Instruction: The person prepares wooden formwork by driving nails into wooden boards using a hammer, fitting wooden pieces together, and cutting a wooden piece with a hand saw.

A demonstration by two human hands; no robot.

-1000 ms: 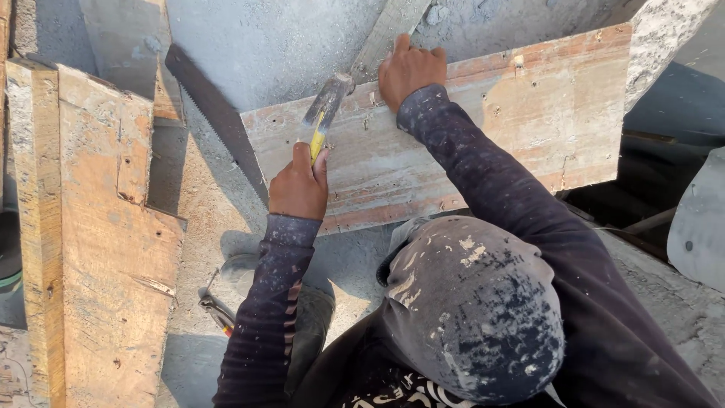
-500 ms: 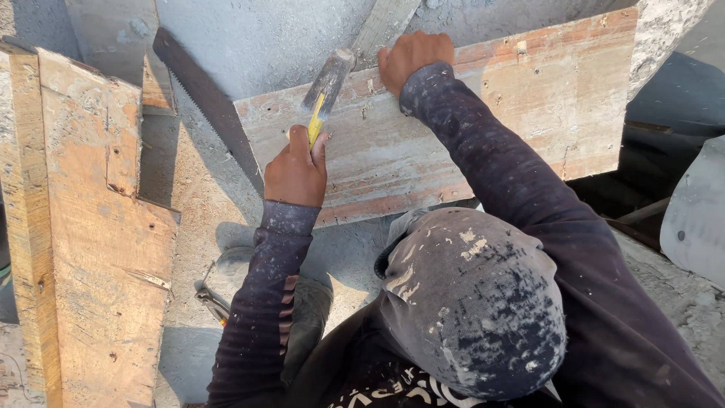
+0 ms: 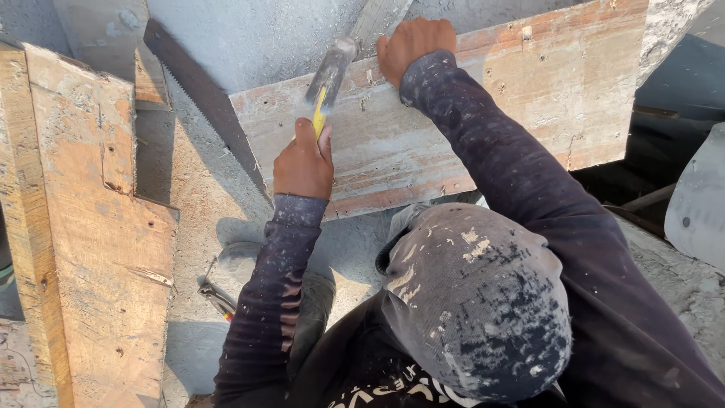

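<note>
My left hand [image 3: 303, 162] is shut around the yellow handle of a hammer [image 3: 331, 75]. Its metal head is blurred, close to the top edge of a worn wooden board [image 3: 491, 128]. The board stands on its edge against grey concrete. My right hand [image 3: 415, 45] clasps the board's top edge just right of the hammer head, arm stretched out in a dark, paint-speckled sleeve. A speckled grey cap [image 3: 476, 302] fills the lower middle of the view.
A hand saw [image 3: 204, 113] leans diagonally left of the board. A tall wooden panel [image 3: 91, 242] stands at the far left. Pliers [image 3: 217, 296] lie on the concrete below my left arm. A dark gap [image 3: 664, 151] and a grey object [image 3: 698, 204] sit at right.
The hammer and my left hand have risen slightly toward the board's top edge. My right hand has kept its hold on the edge. The view has shifted a little.
</note>
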